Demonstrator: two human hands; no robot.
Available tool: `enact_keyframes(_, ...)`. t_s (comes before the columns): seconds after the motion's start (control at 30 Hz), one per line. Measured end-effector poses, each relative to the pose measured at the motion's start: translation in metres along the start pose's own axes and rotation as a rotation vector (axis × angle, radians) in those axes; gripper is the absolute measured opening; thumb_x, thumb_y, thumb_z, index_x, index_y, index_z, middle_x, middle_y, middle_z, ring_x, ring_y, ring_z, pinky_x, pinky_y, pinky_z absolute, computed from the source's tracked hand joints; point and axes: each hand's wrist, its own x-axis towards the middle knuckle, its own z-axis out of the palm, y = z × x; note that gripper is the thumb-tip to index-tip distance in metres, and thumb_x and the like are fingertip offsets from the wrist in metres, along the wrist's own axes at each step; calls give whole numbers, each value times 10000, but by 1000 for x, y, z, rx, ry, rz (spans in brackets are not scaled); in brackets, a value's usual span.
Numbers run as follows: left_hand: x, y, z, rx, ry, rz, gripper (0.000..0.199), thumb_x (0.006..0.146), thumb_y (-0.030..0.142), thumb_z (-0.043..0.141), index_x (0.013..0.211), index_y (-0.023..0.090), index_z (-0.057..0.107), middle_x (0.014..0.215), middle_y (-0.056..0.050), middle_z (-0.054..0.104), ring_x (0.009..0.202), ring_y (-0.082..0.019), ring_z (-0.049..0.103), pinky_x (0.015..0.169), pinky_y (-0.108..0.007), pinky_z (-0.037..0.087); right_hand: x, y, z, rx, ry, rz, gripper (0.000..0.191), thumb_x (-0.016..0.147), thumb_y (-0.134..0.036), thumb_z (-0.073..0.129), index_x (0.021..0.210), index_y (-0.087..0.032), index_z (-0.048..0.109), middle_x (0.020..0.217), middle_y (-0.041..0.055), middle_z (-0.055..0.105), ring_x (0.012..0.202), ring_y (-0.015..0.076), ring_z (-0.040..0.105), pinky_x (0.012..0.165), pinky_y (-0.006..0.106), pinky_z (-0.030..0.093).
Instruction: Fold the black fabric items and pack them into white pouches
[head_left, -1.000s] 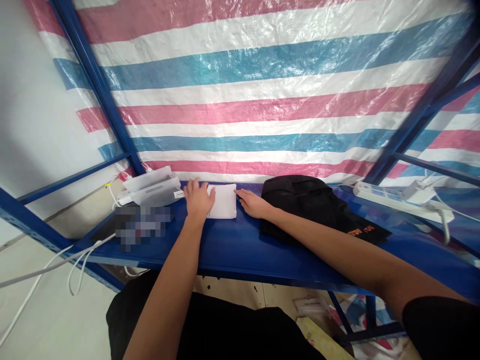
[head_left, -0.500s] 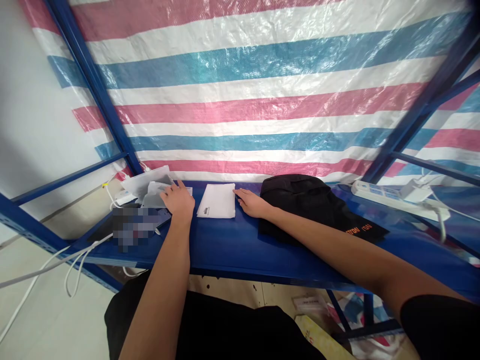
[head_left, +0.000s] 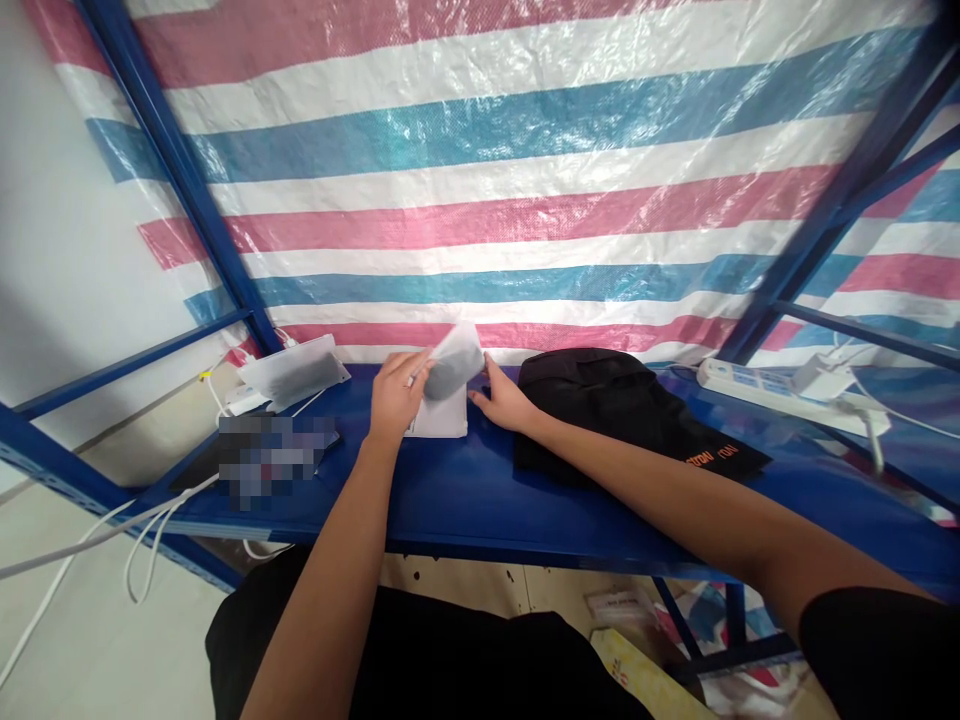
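Though probably light, slick and easily bent, judging by the thin look of the translucent pouch (head_left: 456, 362), best taken by the edges; held tilted above the white packet (head_left: 448, 416), clamped toward its left between thumb and fingers of the left hand (head_left: 395, 395); flanked at the packet's right by the right hand (head_left: 508, 402), with thumb parted from fingers, unclear whether touching
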Motion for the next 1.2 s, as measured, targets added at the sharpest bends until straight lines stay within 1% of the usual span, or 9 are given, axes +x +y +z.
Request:
enact_keyframes(0.13, -1, 11, 8, -140, -163, -86, 284, 1062, 255, 610, 1204, 282, 854, 1212, -27, 846, 1144, -233, 785, 1054, -381, 620, 9, 10, -2, 229, 78, 209, 979, 990, -296, 622, 1801, -204, 81, 1554, 195, 656, 1425, 324, 671, 1213, 556, 537)
enact_keyframes(0.33, 1, 14, -1, -216, -49, -110, 308, 964, 125, 573, 1002, 265, 845, 1206, -8, 846, 1178, -212, 786, 1119, -411, 609, 12, 4, -9, 394, 211, 201, 946, 930, -295, 689, 1769, -251, 254, 1779, 172, 388, 1585, 324, 499, 1248, 501, 512)
enact_keyframes(0.4, 1, 11, -2, -177, 9, -129, 322, 944, 99, 534, 919, 257, 813, 1169, -13, 848, 1185, -212, 781, 1129, -423, 602, 11, -1, -10, 498, 212, 115, 966, 915, -370, 763, 1752, -275, 290, 1684, 152, 512, 1505, 304, 579, 1213, 486, 545)
enact_keyframes(0.5, 1, 7, -1, -114, 22, -158, 325, 951, 98, 486, 835, 250, 748, 1055, -25, 841, 1134, -217, 787, 1081, -408, 612, 10, -8, -12, 569, 241, 53, 841, 877, -535, 832, 1604, -251, 519, 1279, 79, 738, 1209, 255, 732, 1112, 454, 615)
enact_keyframes(0.6, 0, 8, 0, 46, 11, -179, 268, 931, 98, 525, 951, 243, 749, 1082, -44, 817, 1101, -239, 766, 1058, -410, 586, 9, -15, -16, 592, 299, 80, 569, 863, -658, 817, 1218, -221, 736, 997, 41, 757, 896, 223, 757, 933, 423, 675)
enact_keyframes(0.7, -1, 16, 4, 210, 1, -139, 264, 934, 133, 605, 1112, 249, 762, 1167, -67, 796, 1222, -292, 703, 1175, -477, 475, 6, -24, -21, 570, 311, 92, 493, 852, -679, 831, 1018, -220, 766, 989, 64, 788, 786, 222, 759, 843, 412, 680)
enact_keyframes(0.8, -2, 27, 11, 202, -60, -16, 264, 1020, 255, 631, 1250, 259, 760, 1293, -79, 778, 1301, -304, 662, 1249, -502, 381, -2, -35, -24, 488, 281, 8, 454, 912, -664, 788, 1064, -237, 811, 1050, 72, 812, 815, 233, 781, 853, 416, 680)
enact_keyframes(1.0, -2, 35, 24, 145, -248, 138, 331, 1150, 385, 519, 1287, 279, 801, 1308, -60, 803, 1216, -263, 709, 1184, -470, 418, -14, -49, -26, 249, 187, -238, 390, 1058, -572, 631, 1162, -265, 849, 1137, 86, 811, 987, 252, 789, 949, 430, 669)
enact_keyframes(1.2, 0, 26, 13, 161, -185, 102, 331, 1150, 353, 510, 1206, 279, 828, 1226, -49, 826, 1172, -255, 719, 1143, -459, 435, -6, -45, -22, 390, 225, -49, 444, 990, -664, 697, 1082, -245, 812, 1077, 72, 810, 782, 225, 795, 793, 403, 698)
